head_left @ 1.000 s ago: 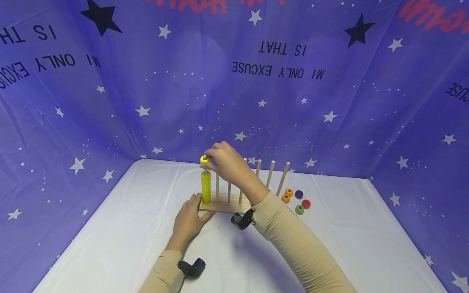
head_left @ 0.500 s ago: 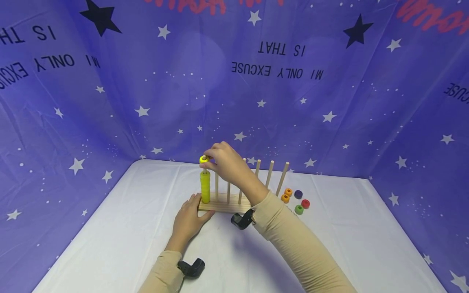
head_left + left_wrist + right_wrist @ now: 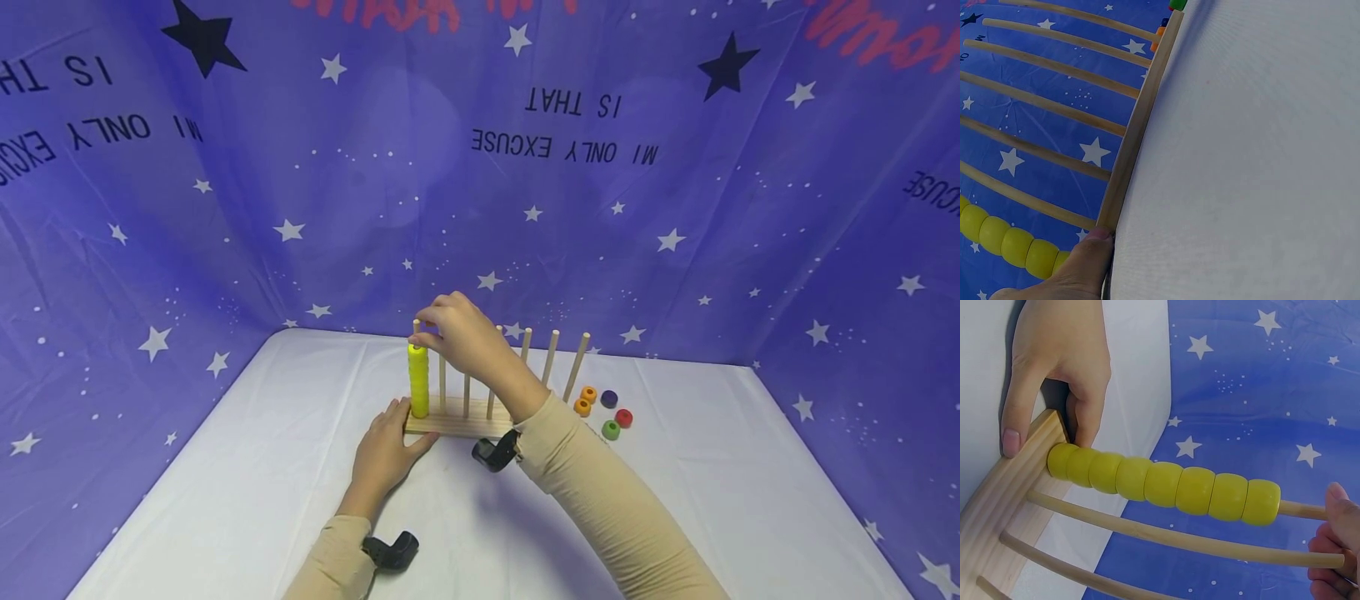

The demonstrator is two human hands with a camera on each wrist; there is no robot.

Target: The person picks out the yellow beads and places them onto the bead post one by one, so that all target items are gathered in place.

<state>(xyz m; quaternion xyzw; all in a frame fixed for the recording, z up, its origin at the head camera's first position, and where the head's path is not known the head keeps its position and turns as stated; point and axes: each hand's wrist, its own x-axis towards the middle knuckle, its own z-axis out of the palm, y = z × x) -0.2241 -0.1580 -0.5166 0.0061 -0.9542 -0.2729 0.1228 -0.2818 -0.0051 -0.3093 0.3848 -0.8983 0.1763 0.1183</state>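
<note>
Several yellow beads are stacked on the end peg of a wooden peg rack; the bare tip of that peg sticks out above them. My left hand holds the near left end of the base, thumb on its front edge and fingers at its side. Up at the top of the beaded peg is my right hand, with thumb and forefinger apart beside the tip and no bead between them. In the right wrist view its thumb overlaps the peg's end. My right forearm hides part of the rack.
Several bare pegs stand along the rack to the right. Beyond its right end lie two orange beads, a dark purple bead, a red bead and a green bead on the white cloth. Starry purple fabric hangs behind.
The top yellow bead, held near the peg's tip before, has been let go and has dropped onto the stack. Both hands have stayed nearly in place.
</note>
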